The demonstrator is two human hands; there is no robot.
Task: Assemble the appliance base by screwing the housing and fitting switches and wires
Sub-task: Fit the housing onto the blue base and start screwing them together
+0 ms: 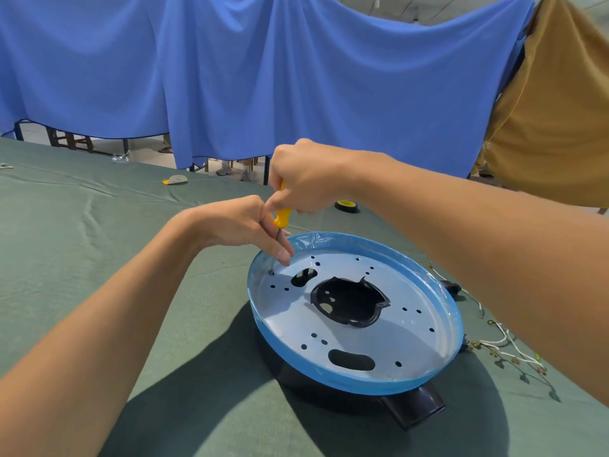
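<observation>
Two hands drove one screw [271, 272]: the right hand [304, 179] gripped the yellow screwdriver [282, 216], the left hand [240, 225] pinched its shaft, steadying it over the housing [357, 379].

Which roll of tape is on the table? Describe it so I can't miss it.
Start at the round blue-rimmed housing on the green table. Look past its far rim, just beyond the right hand. The tape roll lies flat there: a small black ring with a yellow top, the only ring-shaped item.
</observation>
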